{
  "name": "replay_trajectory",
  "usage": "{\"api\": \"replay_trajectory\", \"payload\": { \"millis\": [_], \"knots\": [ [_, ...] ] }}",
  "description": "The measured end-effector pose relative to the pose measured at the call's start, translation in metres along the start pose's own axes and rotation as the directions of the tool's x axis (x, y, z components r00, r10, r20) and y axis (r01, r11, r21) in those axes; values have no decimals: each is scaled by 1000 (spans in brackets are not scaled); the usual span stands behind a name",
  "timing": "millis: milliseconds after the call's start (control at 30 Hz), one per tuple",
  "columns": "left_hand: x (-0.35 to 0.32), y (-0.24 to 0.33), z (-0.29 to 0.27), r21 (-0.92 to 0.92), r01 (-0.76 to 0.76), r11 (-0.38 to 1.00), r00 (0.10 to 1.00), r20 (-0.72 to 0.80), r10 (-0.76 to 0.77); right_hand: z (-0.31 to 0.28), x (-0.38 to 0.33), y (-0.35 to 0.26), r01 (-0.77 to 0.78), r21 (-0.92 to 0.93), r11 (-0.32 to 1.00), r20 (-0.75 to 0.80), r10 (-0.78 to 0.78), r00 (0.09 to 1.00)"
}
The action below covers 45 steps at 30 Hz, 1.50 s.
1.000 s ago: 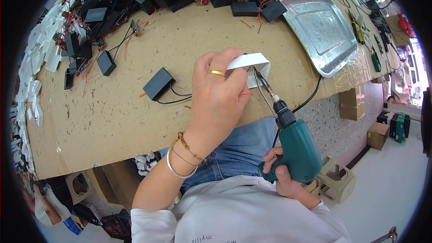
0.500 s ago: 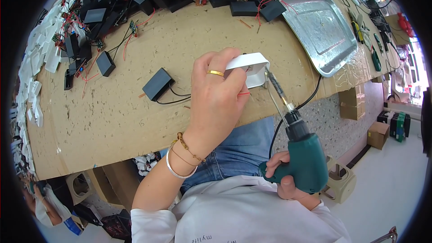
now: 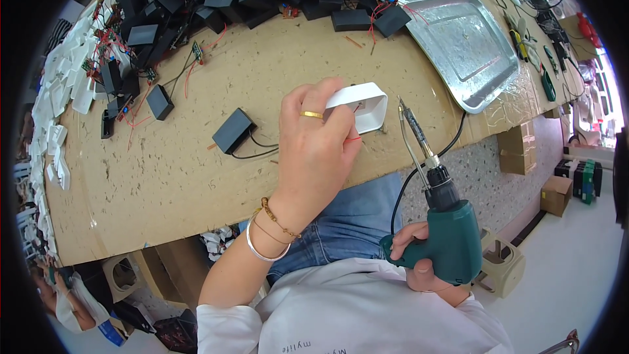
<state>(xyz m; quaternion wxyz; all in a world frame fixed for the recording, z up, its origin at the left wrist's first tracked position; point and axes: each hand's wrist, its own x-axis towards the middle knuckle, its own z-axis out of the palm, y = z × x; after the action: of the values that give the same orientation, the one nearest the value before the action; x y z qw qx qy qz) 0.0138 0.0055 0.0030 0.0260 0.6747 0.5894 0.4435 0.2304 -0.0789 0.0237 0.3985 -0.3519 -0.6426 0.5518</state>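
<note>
My left hand (image 3: 314,137) is closed around a white plastic housing (image 3: 372,106), whose open side faces right. A bit of red wire shows inside it, and another red wire pokes out beside my fingers. From under this hand a black cable runs left to a black box (image 3: 233,131) on the cardboard. My right hand (image 3: 419,259) grips the handle of a green soldering gun (image 3: 453,239). The gun's tip, with a thin metal feed tube alongside, points up and left, a short gap to the right of the housing.
A shallow metal tray (image 3: 466,46) lies at the right of the cardboard-covered table (image 3: 164,190). Black boxes (image 3: 255,0) with wires and circuit boards are heaped along the far side. White plastic pieces (image 3: 69,78) pile up at the left. Pliers (image 3: 519,44) lie at far right.
The soldering gun has drawn back to the right and slightly down, so its tip is now apart from the white housing. My left hand still holds the housing in nearly the same place.
</note>
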Motion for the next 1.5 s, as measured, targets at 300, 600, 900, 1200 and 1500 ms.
{"api": "replay_trajectory", "payload": {
  "millis": [300,600,900,1200,1500],
  "knots": [
    [7,6,-34,-90,93,992,983,167,-77,-4,-7,10,9,132,991,3,-10,1000],
    [6,-10,-55,-164,128,978,962,260,-82,-10,-3,14,31,20,999,48,-32,998],
    [22,3,-43,-18,-129,991,956,263,129,-10,-2,14,34,30,999,27,-35,999],
    [19,12,-9,121,-116,986,972,218,88,-10,-2,7,-103,16,995,2,103,995],
    [23,46,-26,187,-174,967,962,244,126,-14,-5,19,-48,41,998,-80,51,995]
  ]
}}
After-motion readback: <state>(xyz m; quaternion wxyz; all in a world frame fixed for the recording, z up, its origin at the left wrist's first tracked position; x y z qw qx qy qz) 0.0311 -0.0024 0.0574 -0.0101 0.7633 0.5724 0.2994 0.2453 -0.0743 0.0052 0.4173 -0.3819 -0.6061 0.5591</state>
